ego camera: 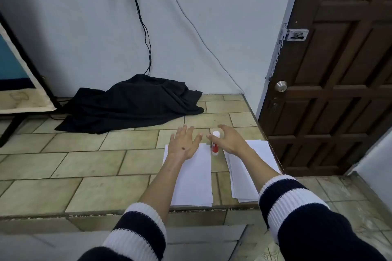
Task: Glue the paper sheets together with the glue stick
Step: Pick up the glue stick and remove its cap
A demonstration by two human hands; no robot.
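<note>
The right hand [230, 141] curves loosely open around the upright glue stick [215, 143], its grip not yet closed. The stick stands on the tiled worktop [84, 167] between two paper stacks. The left hand [184, 143] lies flat and open on the left stack [194, 178]. The task looks barely begun: next, the person must grasp and uncap the stick.

My right hand [230, 141] covers part of the glue stick [215, 144], contact unclear. My left hand [184, 144] hides the far end of the left paper stack [193, 180]. Right stack [246, 176] partly under my forearm. Label unreadable. Black cloth [131, 104] hides whatever's beneath, upper middle.
</note>
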